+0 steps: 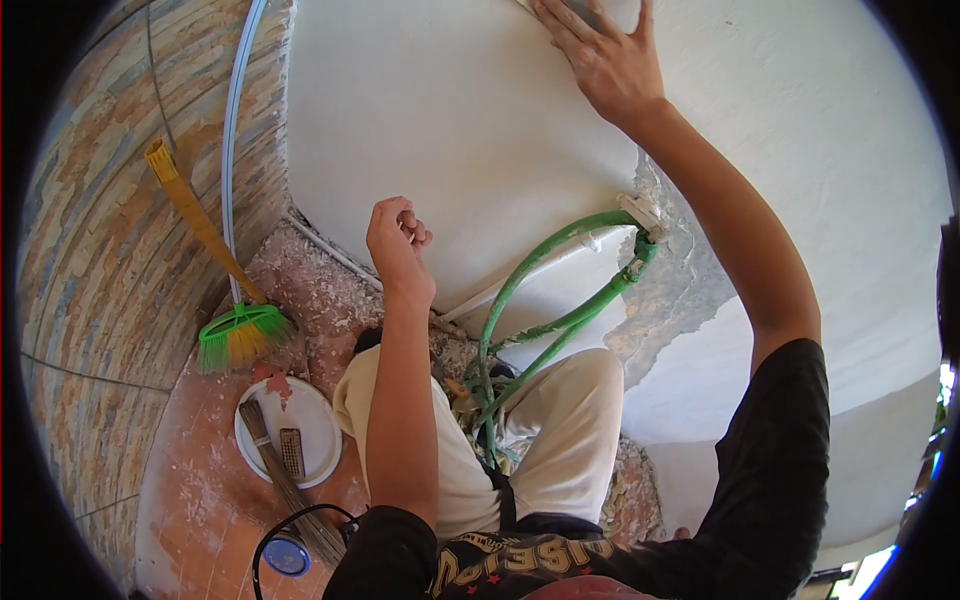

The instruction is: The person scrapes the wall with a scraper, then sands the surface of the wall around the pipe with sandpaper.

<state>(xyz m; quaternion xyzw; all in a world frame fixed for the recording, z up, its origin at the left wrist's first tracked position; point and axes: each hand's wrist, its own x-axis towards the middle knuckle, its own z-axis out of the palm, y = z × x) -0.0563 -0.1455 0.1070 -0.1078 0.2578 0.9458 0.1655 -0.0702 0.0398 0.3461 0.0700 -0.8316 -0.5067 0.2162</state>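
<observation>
My right hand (615,65) is stretched up to the white wall (450,110), with its fingers over a thin, flat grey piece (572,12) pressed against the surface. The top edge of the view cuts off part of that piece, so its exact kind cannot be made out. My left hand (398,250) is raised in front of the lower wall, fingers curled in loosely, and nothing shows in them. Below and between my arms, a green hose (520,265) loops from a tap fitting (642,215) on the wall down between my knees.
Bare grey plaster (680,270) shows around the fitting. At left, a green-and-yellow broom (245,332) and a yellow pole (185,200) lean by the stone-patterned wall (100,270). A white lid (325,420) on the floor carries a small brush (292,452) and a stick bundle (275,455).
</observation>
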